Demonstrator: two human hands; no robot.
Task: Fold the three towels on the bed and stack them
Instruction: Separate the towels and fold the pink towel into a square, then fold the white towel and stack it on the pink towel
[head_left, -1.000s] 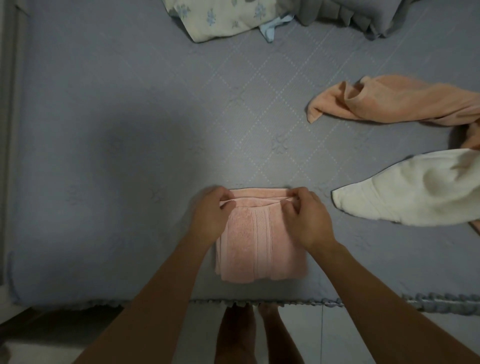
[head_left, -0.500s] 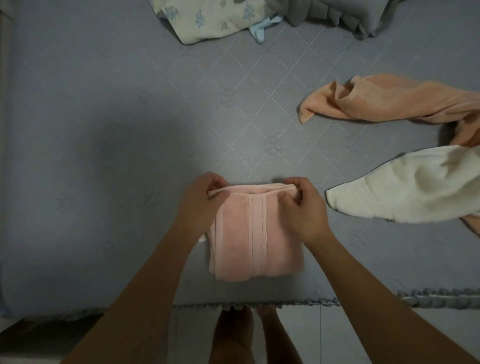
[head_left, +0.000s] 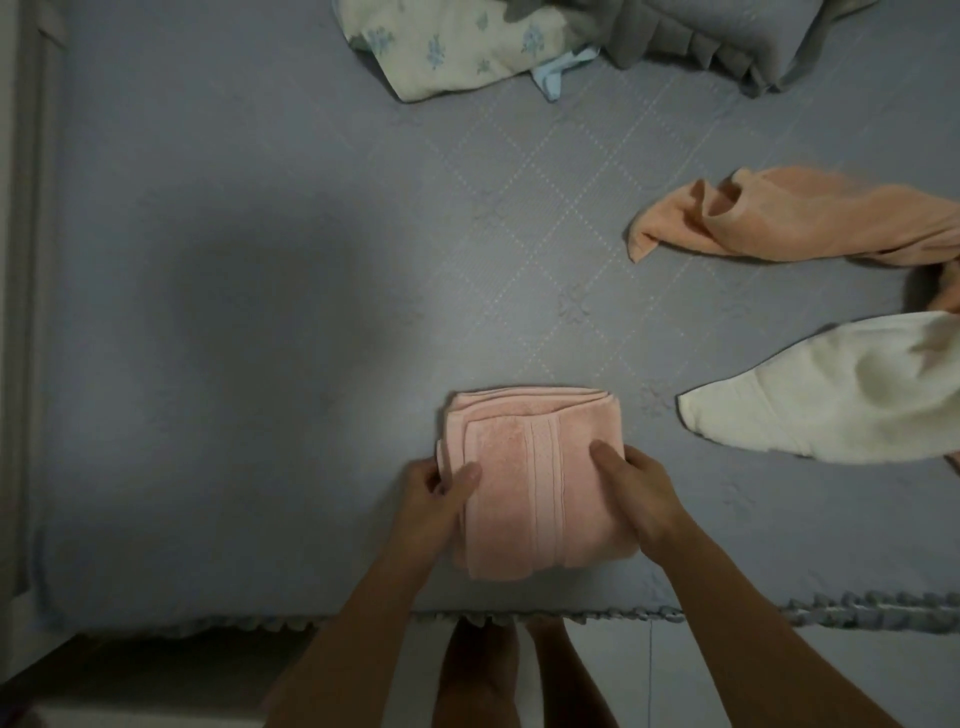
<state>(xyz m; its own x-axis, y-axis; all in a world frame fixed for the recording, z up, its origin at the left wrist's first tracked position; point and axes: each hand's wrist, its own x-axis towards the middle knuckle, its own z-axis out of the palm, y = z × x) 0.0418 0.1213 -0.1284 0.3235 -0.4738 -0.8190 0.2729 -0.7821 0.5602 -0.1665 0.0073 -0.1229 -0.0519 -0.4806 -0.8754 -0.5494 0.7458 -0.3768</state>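
Between both hands, pink towel (head_left: 535, 478) lengthwise away.

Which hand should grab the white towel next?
Probably the right hand. The white towel lies unfolded on the right side of the bed, closer to it than to the left hand. Both hands rest on the folded pink towel, so it must let go first.

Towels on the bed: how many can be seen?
3. The pink towel lies folded near the bed edge, the orange towel is crumpled at far right, and the white towel is below it.
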